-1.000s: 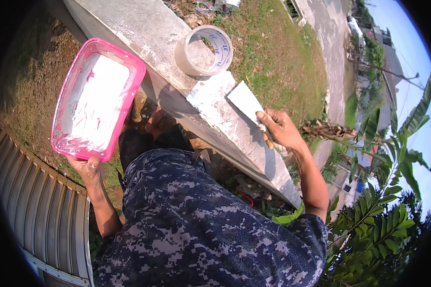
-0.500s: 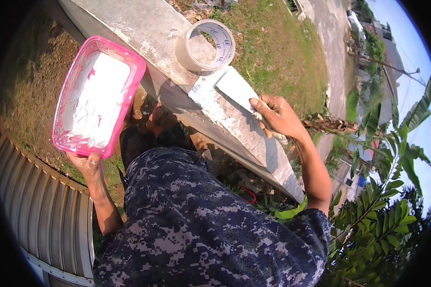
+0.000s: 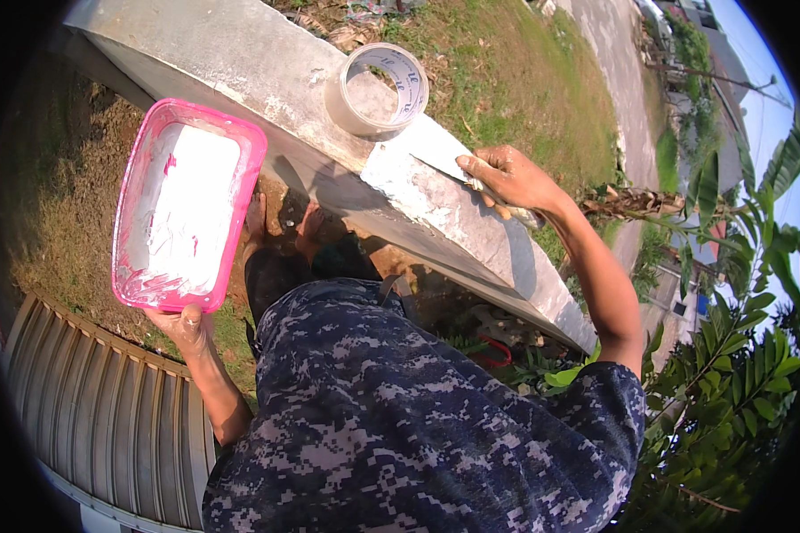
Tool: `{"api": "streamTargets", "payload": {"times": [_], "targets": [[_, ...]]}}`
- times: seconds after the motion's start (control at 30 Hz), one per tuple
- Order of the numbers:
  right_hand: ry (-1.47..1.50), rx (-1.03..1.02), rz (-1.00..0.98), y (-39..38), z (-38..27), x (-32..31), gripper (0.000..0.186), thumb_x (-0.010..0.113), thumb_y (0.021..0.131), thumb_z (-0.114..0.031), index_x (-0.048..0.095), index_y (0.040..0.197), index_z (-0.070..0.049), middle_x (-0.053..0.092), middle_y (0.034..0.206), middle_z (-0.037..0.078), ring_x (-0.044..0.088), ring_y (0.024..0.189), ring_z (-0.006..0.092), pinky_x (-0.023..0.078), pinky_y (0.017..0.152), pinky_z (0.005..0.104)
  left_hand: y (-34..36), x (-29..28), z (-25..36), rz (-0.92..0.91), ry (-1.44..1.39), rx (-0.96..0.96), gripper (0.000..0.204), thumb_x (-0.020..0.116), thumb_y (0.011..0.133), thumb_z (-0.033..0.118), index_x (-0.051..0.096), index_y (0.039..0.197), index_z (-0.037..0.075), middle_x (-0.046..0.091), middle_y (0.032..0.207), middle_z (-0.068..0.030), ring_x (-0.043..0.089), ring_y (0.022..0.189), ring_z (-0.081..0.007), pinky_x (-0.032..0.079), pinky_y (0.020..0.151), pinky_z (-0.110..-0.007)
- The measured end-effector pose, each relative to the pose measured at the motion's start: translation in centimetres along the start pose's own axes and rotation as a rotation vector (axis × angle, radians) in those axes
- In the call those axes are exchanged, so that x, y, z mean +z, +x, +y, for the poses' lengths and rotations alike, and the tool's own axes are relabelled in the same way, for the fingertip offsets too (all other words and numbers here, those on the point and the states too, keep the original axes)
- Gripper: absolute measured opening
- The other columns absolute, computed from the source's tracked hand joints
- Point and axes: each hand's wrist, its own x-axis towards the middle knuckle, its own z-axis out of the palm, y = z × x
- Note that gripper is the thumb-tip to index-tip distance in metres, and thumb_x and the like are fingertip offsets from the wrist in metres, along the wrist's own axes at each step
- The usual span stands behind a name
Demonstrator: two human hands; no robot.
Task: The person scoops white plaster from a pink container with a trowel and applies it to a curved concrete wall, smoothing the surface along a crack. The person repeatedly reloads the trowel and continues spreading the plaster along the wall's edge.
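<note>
My left hand point(image 3: 182, 330) grips the near end of a pink plastic tub point(image 3: 256, 147), thumb on its rim. White paste point(image 3: 191, 200) fills the tub and smears its inner walls. In my right hand point(image 3: 517, 180) is a putty knife point(image 3: 437, 149), held by its handle with the thumb on top. Its broad blade lies low over the top of a concrete wall point(image 3: 209, 49), beside a patch of spread white paste point(image 3: 391, 182). Just beyond the blade, a wide roll of clear tape point(image 3: 345, 105) rests on the wall; the blade's far edge is hard to make out in the glare.
The wall runs diagonally from upper left to lower right, grass point(image 3: 516, 80) along its far side. A ribbed metal sheet point(image 3: 107, 400) stands at lower left. Leafy plants point(image 3: 729, 400) grow at right. My bare feet point(image 3: 307, 226) are on soil below the wall.
The putty knife's blade has moved slightly and now lies flatter over the paste near the tape roll. The whole view has shifted a little; both hands keep their holds.
</note>
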Motion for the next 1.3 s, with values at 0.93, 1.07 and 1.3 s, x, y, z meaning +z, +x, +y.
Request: {"api": "streamTargets", "payload": {"times": [0.93, 1.07, 1.3], "targets": [[0.137, -0.187, 0.033, -7.2, 3.5, 3.2, 0.051, 0.05, 0.098, -0.045, 0.059, 0.073, -0.002, 0.058, 0.053, 0.009, 0.059, 0.051, 0.0189, 0.047, 0.058, 0.04, 3.0, 3.3, 2.5, -0.34, -0.047, 0.018, 0.099, 0.085, 0.071, 0.04, 0.028, 0.145, 0.009, 0.04, 0.143, -0.0105, 0.042, 0.13, -0.0273, 0.037, 0.11, -0.048], [-0.031, -0.146, 0.126, -7.1, 4.4, 3.9, 0.054, 0.048, 0.098, -0.048, 0.061, 0.074, -0.001, 0.059, 0.054, 0.011, 0.061, 0.055, 0.0203, 0.047, 0.061, 0.0398, 2.9, 3.4, 3.5, -0.413, -0.066, -0.032, 0.098, 0.085, 0.072, 0.038, 0.026, 0.145, 0.009, 0.04, 0.143, -0.0107, 0.041, 0.131, -0.028, 0.036, 0.11, -0.048], [0.117, -0.007, 0.18, -7.3, 7.4, 2.9, 0.053, 0.049, 0.098, -0.046, 0.059, 0.072, -0.002, 0.058, 0.053, 0.009, 0.056, 0.048, 0.0184, 0.047, 0.053, 0.0374, 3.2, 3.2, 2.1, -0.421, -0.083, -0.03, 0.102, 0.087, 0.07, 0.033, 0.023, 0.146, 0.008, 0.04, 0.143, -0.0115, 0.043, 0.129, -0.0284, 0.04, 0.108, -0.048]]}}
